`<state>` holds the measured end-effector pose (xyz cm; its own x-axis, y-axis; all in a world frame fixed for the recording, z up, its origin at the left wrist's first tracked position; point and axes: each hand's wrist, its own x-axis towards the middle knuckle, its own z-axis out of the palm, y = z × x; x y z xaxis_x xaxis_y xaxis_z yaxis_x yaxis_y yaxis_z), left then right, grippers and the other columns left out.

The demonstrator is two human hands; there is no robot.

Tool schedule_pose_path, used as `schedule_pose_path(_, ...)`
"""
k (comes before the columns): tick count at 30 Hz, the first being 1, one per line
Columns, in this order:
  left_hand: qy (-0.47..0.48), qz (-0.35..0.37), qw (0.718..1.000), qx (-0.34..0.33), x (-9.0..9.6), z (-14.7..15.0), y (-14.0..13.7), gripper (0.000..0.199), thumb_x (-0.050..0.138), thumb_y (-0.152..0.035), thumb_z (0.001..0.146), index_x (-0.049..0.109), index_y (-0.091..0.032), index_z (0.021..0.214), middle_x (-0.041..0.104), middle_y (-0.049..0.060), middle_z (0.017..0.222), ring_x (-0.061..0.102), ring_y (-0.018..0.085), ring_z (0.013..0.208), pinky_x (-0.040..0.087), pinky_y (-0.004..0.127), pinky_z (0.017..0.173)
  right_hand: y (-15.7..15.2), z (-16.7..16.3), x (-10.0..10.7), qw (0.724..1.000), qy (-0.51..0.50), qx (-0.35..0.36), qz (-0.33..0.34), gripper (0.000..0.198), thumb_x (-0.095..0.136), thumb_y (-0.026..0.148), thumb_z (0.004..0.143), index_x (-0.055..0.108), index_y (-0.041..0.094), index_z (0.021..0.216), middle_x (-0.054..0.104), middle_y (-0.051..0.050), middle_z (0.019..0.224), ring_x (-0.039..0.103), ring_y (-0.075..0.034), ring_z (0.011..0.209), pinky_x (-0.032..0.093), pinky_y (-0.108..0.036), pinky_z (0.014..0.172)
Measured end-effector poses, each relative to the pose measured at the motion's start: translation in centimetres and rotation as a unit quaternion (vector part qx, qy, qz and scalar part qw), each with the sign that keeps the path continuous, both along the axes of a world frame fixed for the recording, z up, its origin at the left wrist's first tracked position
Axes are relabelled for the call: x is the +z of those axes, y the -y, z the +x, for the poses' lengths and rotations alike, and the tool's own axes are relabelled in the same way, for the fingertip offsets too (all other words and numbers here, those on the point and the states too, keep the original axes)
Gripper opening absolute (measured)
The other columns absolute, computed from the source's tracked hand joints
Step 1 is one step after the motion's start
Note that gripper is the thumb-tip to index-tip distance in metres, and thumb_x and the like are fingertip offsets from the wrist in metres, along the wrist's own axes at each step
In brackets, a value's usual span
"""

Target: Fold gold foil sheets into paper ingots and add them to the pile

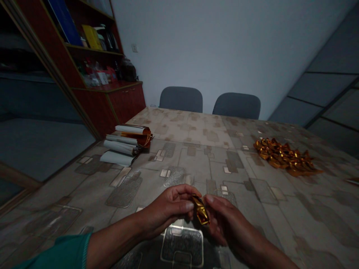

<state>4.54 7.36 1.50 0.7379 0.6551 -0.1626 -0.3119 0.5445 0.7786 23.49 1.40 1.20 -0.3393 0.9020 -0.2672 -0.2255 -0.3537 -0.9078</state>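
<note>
A small folded piece of shiny gold foil paper point(201, 211) is held between my two hands, just above the table near its front. My left hand point(171, 207) pinches its left side with thumb and fingers. On the other side, my right hand point(228, 216) is closed around its right edge, the thumb near the upper end and the fingers partly hidden behind. To the right lies a group of folded gold foil pieces point(283, 157), set close together in rows. A stack of bent gold-and-white foil sheets point(123, 145) rests at the table's left edge.
A patterned cloth covers the table point(193, 130). Two grey chairs point(181, 99) stand at its far side against the wall. A red-brown cabinet point(123, 101) with loaded shelves is at the left. Part of another foil item point(353, 181) shows at the right edge.
</note>
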Motion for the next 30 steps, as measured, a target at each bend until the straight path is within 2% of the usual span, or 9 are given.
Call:
schedule_pose_path(2, -0.007, 0.000, 0.999, 0.032, -0.2, 0.1, -0.1, 0.032, 0.087, -0.026, 0.071, 0.072, -0.015, 0.097, 0.067, 0.002, 0.081, 0.058, 0.009, 0.064, 0.043, 0.020, 0.063, 0.0, 0.2, 0.2, 0.995, 0.069, -0.055, 0.047, 0.046, 0.046, 0.056, 0.098, 0.066, 0.017, 0.086, 0.057, 0.001, 0.060, 0.043, -0.008, 0.045, 0.030, -0.022, 0.044)
schedule_pose_path(4, -0.013, -0.008, 0.998, 0.067, -0.4, 0.1, -0.2, 0.031, 0.087, -0.025, 0.072, 0.071, -0.016, 0.097, 0.067, 0.001, 0.081, 0.058, 0.009, 0.064, 0.043, 0.020, 0.063, 0.0, 0.1, 0.4, 0.980, 0.136, -0.095, 0.113, 0.036, 0.056, 0.053, 0.094, 0.066, 0.019, 0.104, 0.065, -0.004, 0.081, 0.055, -0.013, 0.063, 0.041, -0.025, 0.055)
schedule_pose_path(7, -0.020, -0.023, 0.994, 0.100, -0.5, 0.2, -0.1, 0.031, 0.086, -0.024, 0.073, 0.071, -0.017, 0.099, 0.067, 0.001, 0.081, 0.060, 0.010, 0.067, 0.045, 0.022, 0.067, 0.0, -0.5, 0.7, 0.952, 0.221, -0.114, 0.181, 0.055, 0.076, 0.039, 0.077, 0.057, 0.023, 0.126, 0.066, -0.008, 0.109, 0.062, -0.021, 0.087, 0.047, -0.031, 0.068)
schedule_pose_path(8, -0.023, -0.027, 0.994, 0.101, -0.6, 0.2, -0.1, 0.032, 0.086, -0.025, 0.073, 0.070, -0.017, 0.100, 0.066, 0.001, 0.081, 0.061, 0.010, 0.069, 0.046, 0.023, 0.069, -0.1, -0.8, 0.8, 0.944, 0.246, -0.112, 0.192, 0.055, 0.077, 0.034, 0.075, 0.057, 0.023, 0.126, 0.066, -0.009, 0.111, 0.063, -0.022, 0.088, 0.048, -0.032, 0.068)
schedule_pose_path(12, -0.036, -0.019, 0.996, 0.085, -0.7, 0.3, 0.0, 0.037, 0.086, -0.025, 0.072, 0.068, -0.016, 0.103, 0.067, 0.003, 0.091, 0.063, 0.011, 0.071, 0.048, 0.026, 0.071, -0.5, -1.3, 1.1, 0.914, 0.296, -0.132, 0.242, 0.022, 0.063, 0.023, 0.085, 0.067, 0.023, 0.107, 0.070, -0.006, 0.102, 0.066, -0.023, 0.091, 0.050, -0.035, 0.077)
schedule_pose_path(19, -0.118, 0.071, 0.980, 0.147, -0.1, -0.2, -0.4, 0.042, 0.081, -0.028, 0.074, 0.064, -0.016, 0.111, 0.065, 0.006, 0.104, 0.063, 0.012, 0.072, 0.048, 0.029, 0.074, -1.3, 0.4, 1.3, 0.853, 0.401, -0.161, 0.294, 0.021, 0.058, 0.023, 0.087, 0.068, 0.021, 0.105, 0.073, -0.008, 0.101, 0.068, -0.024, 0.088, 0.052, -0.035, 0.074)
schedule_pose_path(23, -0.137, 0.097, 0.977, 0.129, 0.1, -0.3, -0.3, 0.037, 0.078, -0.030, 0.076, 0.064, -0.015, 0.107, 0.065, 0.006, 0.102, 0.061, 0.012, 0.071, 0.046, 0.029, 0.074, -2.3, 3.6, 0.6, 0.763, 0.529, -0.178, 0.327, 0.025, 0.055, 0.027, 0.089, 0.066, 0.020, 0.110, 0.074, -0.011, 0.107, 0.068, -0.027, 0.094, 0.052, -0.040, 0.081)
schedule_pose_path(26, -0.145, 0.112, 0.976, 0.118, 0.0, -0.4, -0.4, 0.036, 0.077, -0.032, 0.077, 0.064, -0.016, 0.106, 0.066, 0.005, 0.102, 0.060, 0.011, 0.071, 0.045, 0.028, 0.074, -3.3, 7.0, 0.0, 0.662, 0.652, -0.185, 0.320, 0.027, 0.053, 0.030, 0.090, 0.067, 0.020, 0.111, 0.075, -0.011, 0.106, 0.070, -0.027, 0.094, 0.053, -0.038, 0.080)
schedule_pose_path(30, -0.151, 0.127, 0.975, 0.105, -0.4, -0.4, -0.6, 0.033, 0.076, -0.033, 0.078, 0.065, -0.016, 0.105, 0.067, 0.004, 0.099, 0.060, 0.011, 0.071, 0.044, 0.028, 0.074, -4.8, 11.2, -0.2, 0.612, 0.709, -0.217, 0.274, 0.030, 0.052, 0.032, 0.091, 0.068, 0.017, 0.111, 0.075, -0.013, 0.105, 0.070, -0.029, 0.091, 0.052, -0.037, 0.075)
